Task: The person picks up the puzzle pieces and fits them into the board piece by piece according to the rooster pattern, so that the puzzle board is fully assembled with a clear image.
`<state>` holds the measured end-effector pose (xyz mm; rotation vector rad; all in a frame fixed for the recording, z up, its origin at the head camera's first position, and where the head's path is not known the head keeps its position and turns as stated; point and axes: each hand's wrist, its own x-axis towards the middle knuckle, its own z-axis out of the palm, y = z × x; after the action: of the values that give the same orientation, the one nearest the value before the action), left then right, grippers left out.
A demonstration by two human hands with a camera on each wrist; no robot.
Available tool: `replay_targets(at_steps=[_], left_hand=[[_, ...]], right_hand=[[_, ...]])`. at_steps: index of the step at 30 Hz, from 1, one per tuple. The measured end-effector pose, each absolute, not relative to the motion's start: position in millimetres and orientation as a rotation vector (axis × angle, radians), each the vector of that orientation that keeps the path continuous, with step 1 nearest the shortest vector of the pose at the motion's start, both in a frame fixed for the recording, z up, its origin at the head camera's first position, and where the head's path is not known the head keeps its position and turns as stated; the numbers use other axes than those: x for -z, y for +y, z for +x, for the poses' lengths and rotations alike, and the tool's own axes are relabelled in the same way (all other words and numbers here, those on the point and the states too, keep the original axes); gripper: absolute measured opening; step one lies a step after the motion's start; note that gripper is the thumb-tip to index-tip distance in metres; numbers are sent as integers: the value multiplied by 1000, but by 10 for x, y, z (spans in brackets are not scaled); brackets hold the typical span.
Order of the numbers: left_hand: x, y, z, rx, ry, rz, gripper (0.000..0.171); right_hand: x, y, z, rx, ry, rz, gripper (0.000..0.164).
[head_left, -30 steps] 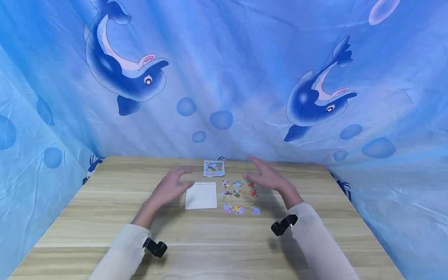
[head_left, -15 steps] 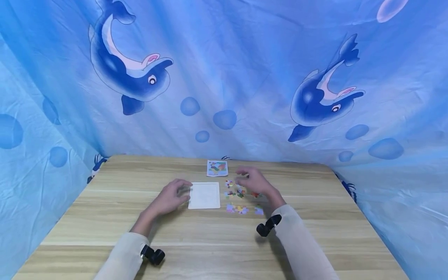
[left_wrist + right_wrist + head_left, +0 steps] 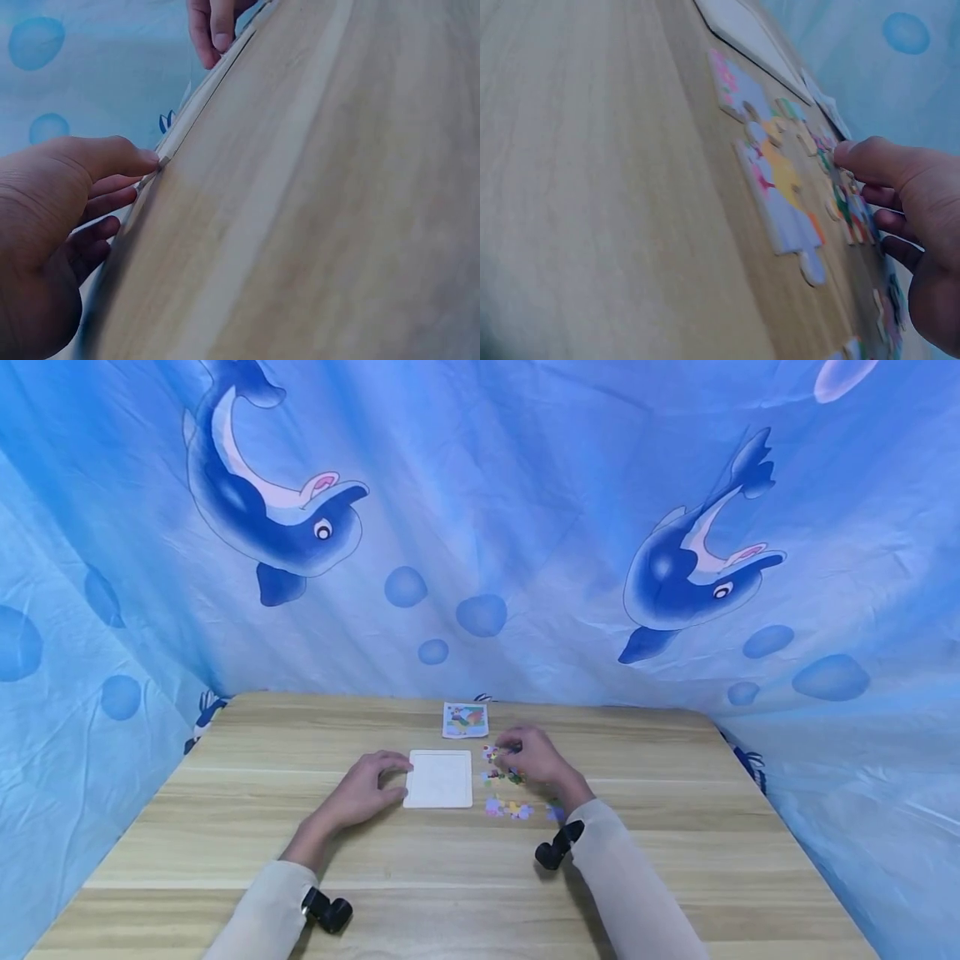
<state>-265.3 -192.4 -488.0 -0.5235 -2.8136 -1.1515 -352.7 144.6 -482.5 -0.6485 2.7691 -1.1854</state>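
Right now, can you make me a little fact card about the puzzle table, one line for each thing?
White tray: flat on the table
Puzzle pieces: on the table, right of the tray
Picture card: beyond the tray
Left hand: touching the tray's left edge
Right hand: at the pieces; can't tell if pinching one
Blue cloth: behind, with cartoon dolphins

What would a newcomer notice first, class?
Probably the two blue cartoon dolphins, left and right on the backdrop behind the table. Next come the white tray, with the left hand at its left edge, and the colourful puzzle pieces right of it, some beneath the right hand.
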Motion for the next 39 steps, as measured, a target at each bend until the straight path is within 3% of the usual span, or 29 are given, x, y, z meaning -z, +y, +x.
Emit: replay_targets(at_steps=[6,17,25,39], left_hand=[[4910,-1899,-2651,1124,-2769,-552,38],[4936,-1878,-2669,1097,-2762,-537,38],[4939,-1874,-2659,1059,-2765,-552,37],[4991,-1837,-2674,986,-2749,-588,38]], right_hand=[[4839,1407,-3529,1177,2818,-641,22],[4771,1353,-3491,1228,2806,-678,26],[4680,997,-3418,1268,2726,-821,19],[4784,544,-3400,1139,2743,-860,23]])
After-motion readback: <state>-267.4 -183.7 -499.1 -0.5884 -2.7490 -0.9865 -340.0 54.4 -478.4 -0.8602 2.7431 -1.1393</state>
